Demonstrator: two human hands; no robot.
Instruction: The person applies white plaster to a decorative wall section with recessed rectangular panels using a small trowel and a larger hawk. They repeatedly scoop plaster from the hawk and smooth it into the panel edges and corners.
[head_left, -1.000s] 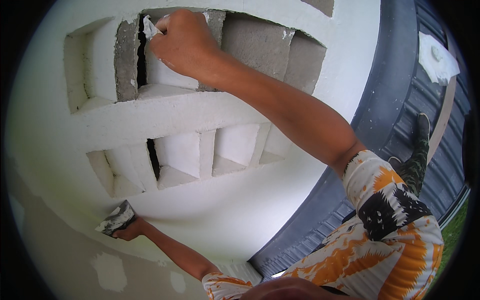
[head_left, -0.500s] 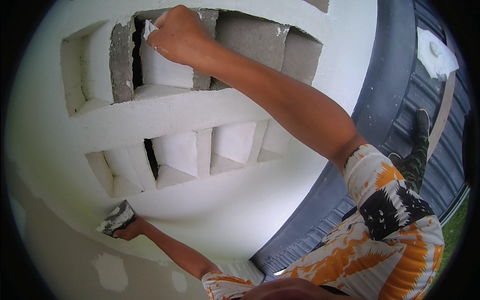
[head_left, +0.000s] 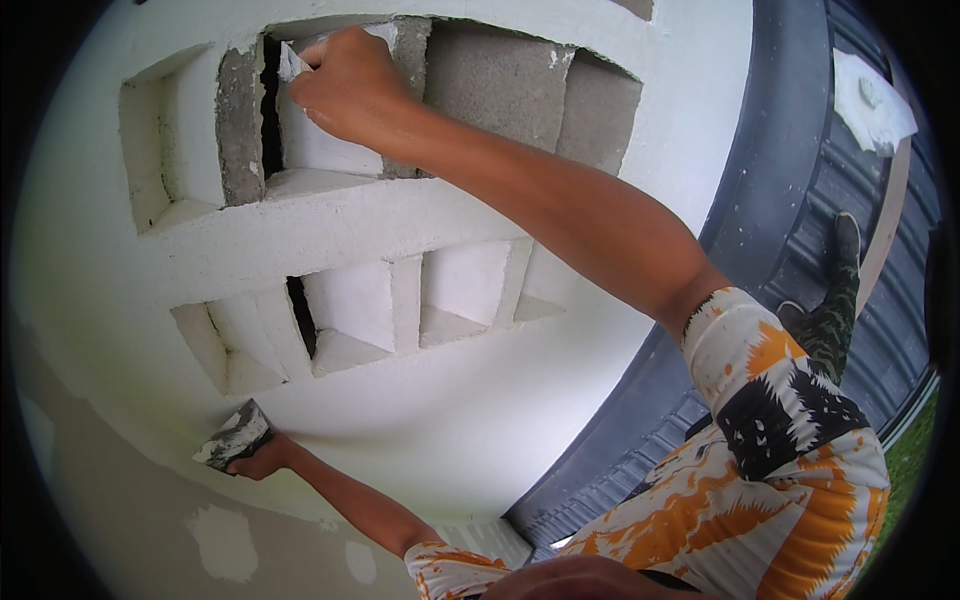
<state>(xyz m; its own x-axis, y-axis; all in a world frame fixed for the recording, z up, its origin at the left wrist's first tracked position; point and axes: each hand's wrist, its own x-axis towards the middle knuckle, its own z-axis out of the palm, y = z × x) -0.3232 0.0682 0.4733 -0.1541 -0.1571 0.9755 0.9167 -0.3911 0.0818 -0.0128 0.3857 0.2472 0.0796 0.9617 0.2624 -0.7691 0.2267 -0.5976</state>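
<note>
- White matter coats the small blade (head_left: pixel 289 63), located at the upper row of recesses (head_left: pixel 195 125), near the top edge and just beside the dark gap (head_left: pixel 271 125). Contact with the masonry cannot be confirmed.
- Right grip (head_left: pixel 352 85): fingers closed around the small blade; the rest of the tool is hidden by the hand. Forearm crosses in front of the recesses from the right.
- Left grip (head_left: pixel 262 457): clenched on the broad blade (head_left: pixel 236 434), which is tilted, below the left end of the lower row of recesses (head_left: pixel 465 285). Its face is smeared white and dark grey. Cannot tell whether it touches the wall (head_left: pixel 300 228).
- Upper row: bare grey strip (head_left: pixel 240 130) left of the gap, white-coated panel (head_left: pixel 325 145) right of it, bare grey panel (head_left: pixel 500 85) farther right. Coating edges uneven.
- Lower row: white inside, with upright dividers and a narrow dark slot (head_left: pixel 300 312) toward the left.
- Wall: white around both rows; a grey-brown area at lower left carries white patches (head_left: pixel 225 540).
- Right side: dark corrugated sheeting (head_left: pixel 815 225), bearing a white sheet (head_left: pixel 880 132) with a pale lump (head_left: pixel 869 93) on it, near a narrow plank (head_left: pixel 884 225).
- Clothing: sleeve (head_left: pixel 745 335) in white, orange and black; camouflage-patterned trouser leg (head_left: pixel 830 335) and shoe (head_left: pixel 847 238) at right.
</note>
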